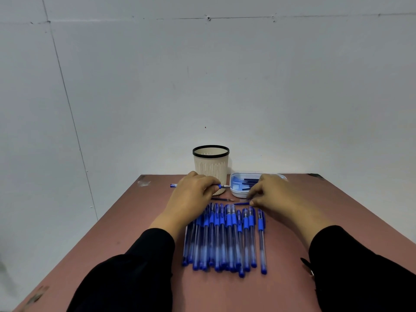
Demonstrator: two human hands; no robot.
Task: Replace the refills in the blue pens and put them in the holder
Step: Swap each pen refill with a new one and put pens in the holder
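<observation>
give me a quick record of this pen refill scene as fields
left hand: holds a blue pen level, tip pointing right, in front of the holder
right hand: fingers pinch a thin refill above the table
holder: cream cup with black rim, upright at the far edge, no pens showing above its rim
tray: white, beside the holder, holds dark refills
pen row: capped blue pens lying side by side
loose refill: lies on the table

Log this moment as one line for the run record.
left hand: holds pen | right hand: pinches cap on table | holder: no pens seen inside | pen row: lying flat
</observation>
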